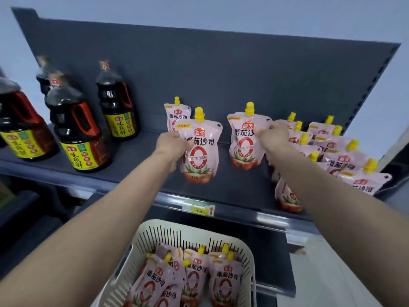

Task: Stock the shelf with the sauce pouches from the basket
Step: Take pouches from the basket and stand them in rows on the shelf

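Note:
My left hand [172, 145] grips the left edge of a pink sauce pouch [201, 149] with a yellow cap, held upright over the dark shelf [141, 171]. Another pouch [177, 114] stands just behind it. My right hand [272, 135] pinches the right edge of a second pouch [244, 142], also upright above the shelf. Several more pouches [336, 151] lean in rows at the shelf's right end. Below, a white slotted basket [246, 253] holds several pouches [194, 278] lying loose.
Dark soy sauce bottles [76, 129] with yellow labels stand on the shelf's left part, one [117, 103] nearer the middle. A yellow price tag [200, 208] sits on the shelf's front rail. The grey back panel [221, 74] rises behind everything.

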Motion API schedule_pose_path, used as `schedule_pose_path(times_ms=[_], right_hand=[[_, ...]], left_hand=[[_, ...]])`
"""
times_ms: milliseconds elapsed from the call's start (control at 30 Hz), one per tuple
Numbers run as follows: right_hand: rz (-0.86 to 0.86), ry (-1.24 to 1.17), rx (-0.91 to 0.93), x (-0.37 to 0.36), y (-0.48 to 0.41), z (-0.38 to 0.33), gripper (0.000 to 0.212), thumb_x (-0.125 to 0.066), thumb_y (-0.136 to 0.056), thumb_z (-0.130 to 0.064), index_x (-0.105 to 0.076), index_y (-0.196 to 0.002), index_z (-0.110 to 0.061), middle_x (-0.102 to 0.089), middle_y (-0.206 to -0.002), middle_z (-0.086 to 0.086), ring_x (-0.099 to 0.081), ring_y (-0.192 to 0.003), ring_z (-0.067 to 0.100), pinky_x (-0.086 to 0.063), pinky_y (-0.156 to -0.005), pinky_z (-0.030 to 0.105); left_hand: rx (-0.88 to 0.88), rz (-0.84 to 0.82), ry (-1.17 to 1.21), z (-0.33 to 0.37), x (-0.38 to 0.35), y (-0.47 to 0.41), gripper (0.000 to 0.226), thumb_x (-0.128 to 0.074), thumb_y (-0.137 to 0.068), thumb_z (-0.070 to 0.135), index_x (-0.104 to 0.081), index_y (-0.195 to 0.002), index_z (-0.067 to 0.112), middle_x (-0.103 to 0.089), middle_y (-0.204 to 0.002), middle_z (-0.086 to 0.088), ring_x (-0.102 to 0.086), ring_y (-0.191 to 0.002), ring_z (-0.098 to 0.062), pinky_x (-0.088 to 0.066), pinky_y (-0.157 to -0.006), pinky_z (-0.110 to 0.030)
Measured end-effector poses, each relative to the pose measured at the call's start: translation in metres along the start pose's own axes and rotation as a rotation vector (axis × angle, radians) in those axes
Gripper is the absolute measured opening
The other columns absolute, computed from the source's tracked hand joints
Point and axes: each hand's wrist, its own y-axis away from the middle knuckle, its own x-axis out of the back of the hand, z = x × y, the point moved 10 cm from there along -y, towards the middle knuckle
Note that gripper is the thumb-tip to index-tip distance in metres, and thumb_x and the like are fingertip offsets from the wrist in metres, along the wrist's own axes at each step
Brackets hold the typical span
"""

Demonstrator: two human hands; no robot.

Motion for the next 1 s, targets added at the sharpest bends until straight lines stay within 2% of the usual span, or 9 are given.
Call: schedule_pose_path(times_ms=[67, 133, 267, 333, 400, 633, 700, 867, 1000], right_hand=[[-0.01, 0.012, -0.035, -0.006, -0.019, 0.009, 0.025, -0.052, -0.089, -0.003, -0.063, -0.11, -0.008, -0.064, -0.102, 0.007, -0.063, -0.098, 0.027, -0.054, -0.081, 0.035], [-0.047, 0.022, -0.044, -0.013, -0.037, 0.016, 0.032, -0.053, -0.087, -0.003, -0.061, -0.118, -0.005, -0.065, -0.116, 0.013, -0.063, -0.107, 0.031, -0.054, -0.082, 0.034], [-0.073, 0.051, -0.073, -0.026, -0.064, 0.032, 0.037, -0.051, -0.091, -0.006, -0.056, -0.128, -0.005, -0.061, -0.127, 0.013, -0.059, -0.116, 0.029, -0.042, -0.061, 0.02], [-0.035, 0.063, -0.104, -0.03, -0.072, 0.04, 0.035, -0.048, -0.094, -0.007, -0.056, -0.127, -0.003, -0.06, -0.126, 0.013, -0.058, -0.118, 0.03, -0.047, -0.062, 0.017], [0.015, 0.155, -0.111, -0.032, -0.077, 0.045, 0.031, -0.045, -0.095, -0.008, -0.057, -0.123, -0.001, -0.061, -0.123, 0.014, -0.059, -0.116, 0.031, -0.048, -0.077, 0.025], [0.036, 0.151, -0.146, -0.043, -0.098, 0.067, 0.029, -0.049, -0.092, -0.004, -0.06, -0.119, -0.003, -0.064, -0.119, 0.013, -0.061, -0.112, 0.028, -0.05, -0.089, 0.03], [0.097, 0.131, -0.165, -0.04, -0.101, 0.072, 0.025, -0.05, -0.093, -0.005, -0.061, -0.115, -0.007, -0.063, -0.114, 0.005, -0.058, -0.11, 0.021, -0.048, -0.088, 0.029], [0.146, -0.01, -0.2, -0.043, -0.104, 0.084, 0.029, -0.047, -0.096, -0.007, -0.06, -0.122, -0.009, -0.064, -0.119, 0.01, -0.06, -0.111, 0.027, -0.045, -0.08, 0.026], [0.127, -0.001, -0.195, -0.045, -0.108, 0.082, 0.029, -0.043, -0.096, -0.006, -0.061, -0.118, -0.009, -0.065, -0.113, 0.011, -0.061, -0.101, 0.026, -0.047, -0.079, 0.029]], left_hand=[[0.012, 0.039, -0.002, -0.001, -0.004, -0.011, 0.015, -0.059, -0.084, -0.005, -0.066, -0.091, 0.006, -0.067, -0.089, -0.008, -0.061, -0.062, -0.013, -0.046, -0.037, -0.013], [0.02, 0.07, 0.002, -0.005, -0.01, -0.021, 0.016, -0.058, -0.084, -0.006, -0.065, -0.081, 0.008, -0.066, -0.082, -0.006, -0.06, -0.061, -0.013, -0.045, -0.036, -0.013], [0.031, 0.123, -0.003, -0.01, -0.02, -0.034, 0.02, -0.059, -0.086, -0.003, -0.062, -0.073, 0.012, -0.065, -0.072, 0.0, -0.062, -0.054, -0.011, -0.048, -0.036, -0.014], [0.031, 0.145, -0.003, -0.012, -0.021, -0.039, 0.022, -0.059, -0.086, -0.002, -0.061, -0.071, 0.013, -0.064, -0.071, 0.0, -0.061, -0.053, -0.01, -0.047, -0.035, -0.014], [0.036, 0.154, -0.005, -0.012, -0.02, -0.047, 0.017, -0.058, -0.087, -0.002, -0.062, -0.076, 0.01, -0.064, -0.074, -0.001, -0.06, -0.058, -0.011, -0.047, -0.035, -0.013], [0.046, 0.092, -0.008, -0.016, -0.027, -0.076, 0.018, -0.058, -0.086, -0.003, -0.067, -0.099, 0.006, -0.066, -0.091, -0.007, -0.061, -0.064, -0.01, -0.05, -0.042, -0.017], [0.053, 0.073, -0.019, -0.019, -0.03, -0.083, 0.019, -0.059, -0.086, -0.003, -0.067, -0.101, 0.004, -0.066, -0.092, -0.007, -0.062, -0.065, -0.011, -0.05, -0.049, -0.021], [0.079, 0.034, 0.008, -0.028, -0.043, -0.099, 0.02, -0.059, -0.085, -0.004, -0.067, -0.102, 0.002, -0.068, -0.099, -0.01, -0.065, -0.087, -0.026, -0.053, -0.069, -0.031], [0.084, 0.014, -0.014, -0.031, -0.051, -0.109, 0.018, -0.06, -0.085, -0.003, -0.067, -0.098, 0.007, -0.068, -0.101, -0.009, -0.065, -0.091, -0.025, -0.052, -0.079, -0.034]])
